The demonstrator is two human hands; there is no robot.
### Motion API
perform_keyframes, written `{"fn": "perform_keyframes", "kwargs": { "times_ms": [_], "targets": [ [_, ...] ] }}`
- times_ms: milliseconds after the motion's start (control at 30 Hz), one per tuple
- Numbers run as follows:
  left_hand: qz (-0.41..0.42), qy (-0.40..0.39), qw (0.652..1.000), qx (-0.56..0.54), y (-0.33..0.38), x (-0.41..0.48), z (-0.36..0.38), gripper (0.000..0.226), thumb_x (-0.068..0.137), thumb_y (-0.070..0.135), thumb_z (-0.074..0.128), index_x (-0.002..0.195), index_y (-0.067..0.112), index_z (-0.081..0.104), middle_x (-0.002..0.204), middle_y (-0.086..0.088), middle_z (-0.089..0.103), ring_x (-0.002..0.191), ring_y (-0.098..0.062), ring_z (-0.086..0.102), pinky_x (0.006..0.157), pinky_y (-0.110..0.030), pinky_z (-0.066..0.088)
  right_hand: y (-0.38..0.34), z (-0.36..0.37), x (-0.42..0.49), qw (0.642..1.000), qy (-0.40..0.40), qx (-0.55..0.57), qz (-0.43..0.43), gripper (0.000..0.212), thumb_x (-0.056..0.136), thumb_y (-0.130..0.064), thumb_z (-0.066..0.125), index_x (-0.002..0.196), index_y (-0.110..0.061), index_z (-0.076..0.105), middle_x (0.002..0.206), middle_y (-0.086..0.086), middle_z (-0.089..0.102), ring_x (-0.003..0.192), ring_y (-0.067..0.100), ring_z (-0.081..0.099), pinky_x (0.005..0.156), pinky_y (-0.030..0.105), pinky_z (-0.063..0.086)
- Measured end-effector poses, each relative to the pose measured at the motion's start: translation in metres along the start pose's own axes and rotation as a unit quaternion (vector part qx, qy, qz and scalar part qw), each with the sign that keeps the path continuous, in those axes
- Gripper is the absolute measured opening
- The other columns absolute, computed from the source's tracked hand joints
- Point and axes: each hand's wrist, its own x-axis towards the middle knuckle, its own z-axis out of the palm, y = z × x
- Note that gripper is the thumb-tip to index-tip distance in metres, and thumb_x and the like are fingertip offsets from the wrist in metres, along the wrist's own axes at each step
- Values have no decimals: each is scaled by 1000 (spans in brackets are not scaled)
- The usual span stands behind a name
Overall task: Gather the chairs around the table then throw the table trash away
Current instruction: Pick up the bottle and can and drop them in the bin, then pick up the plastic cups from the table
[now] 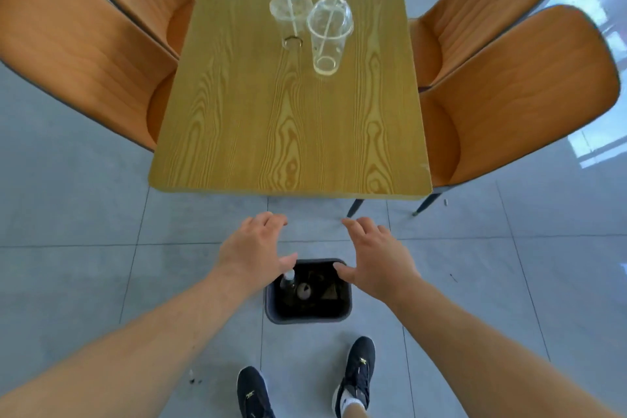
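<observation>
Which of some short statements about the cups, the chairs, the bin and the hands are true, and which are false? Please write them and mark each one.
1. Two clear plastic cups stand on the table, the far cup and the near cup, each with a straw. True.
2. The left hand holds a cup. False: both the left hand and the right hand are open and hold nothing.
3. Four orange chairs sit at the table, two on each side. True.
4. The trash bin on the floor is empty. False: a bottle and other trash lie in it.
5. The cups lie tipped over. False: both stand upright.
</observation>
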Motion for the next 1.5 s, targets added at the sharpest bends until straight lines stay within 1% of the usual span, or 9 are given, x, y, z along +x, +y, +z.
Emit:
{"fn": "perform_keyframes", "kwargs": {
  "times_ms": [200,400,633,833,1000,1100,1167,1400,1500],
  "targets": [
    [-1,109,994,25,35,70,-128,72,84,62,69,141,26,44,141,3,48,126,-21,44,91,-37,47,3,-141,62,990,135,21,-37,90,86,-63,69,157,-25,29,147,2,44,124,31,49,88,43,55],
    [-49,165,985,-14,40,166,-216,87,78,62,77,145,27,34,148,-1,41,136,-29,38,101,-46,44,2,-229,146,975,214,59,-20,94,83,-61,74,157,-28,26,152,4,41,129,32,48,91,42,52],
    [-46,141,989,-27,-3,309,-251,109,71,67,81,153,28,22,160,-7,30,147,-32,27,115,-48,32,-5,-243,253,968,222,99,55,112,77,-66,80,160,-30,15,158,4,33,137,33,42,102,44,46],
    [54,68,996,-32,-9,413,-251,131,63,69,86,160,31,7,169,-2,13,152,-31,19,120,-49,22,-11,-235,321,962,203,145,115,130,66,-70,87,161,-35,7,164,2,24,142,34,38,108,48,40],
    [110,-28,993,19,-4,458,-242,130,65,69,84,162,29,8,169,1,13,152,-28,21,122,-52,26,-13,-232,345,962,178,150,143,127,66,-65,89,161,-29,14,162,1,31,136,29,48,107,47,46],
    [106,-27,994,16,-4,455,-229,115,67,62,86,158,26,25,162,-1,26,144,-30,33,115,-48,36,-15,-229,341,958,180,166,149,114,68,-63,89,155,-28,24,151,-1,44,118,25,62,93,48,55],
    [94,-10,996,2,-4,435,-221,109,67,59,86,155,28,29,157,0,30,138,-31,39,106,-45,41,-16,-227,326,959,178,164,146,112,68,-63,89,154,-28,27,149,-2,46,114,23,64,88,48,57],
    [43,-42,998,-19,9,293,-179,120,66,65,83,157,35,12,160,1,27,138,-33,40,107,-47,41,5,-212,208,967,173,135,126,115,69,-66,87,156,-27,22,151,-3,44,114,24,63,84,44,57],
    [34,-50,998,3,23,216,-148,117,70,66,79,159,27,14,162,4,21,142,-27,35,108,-44,40,15,-192,145,972,162,133,104,115,69,-66,86,156,-25,23,150,-1,45,109,23,64,82,43,58]
  ]
}}
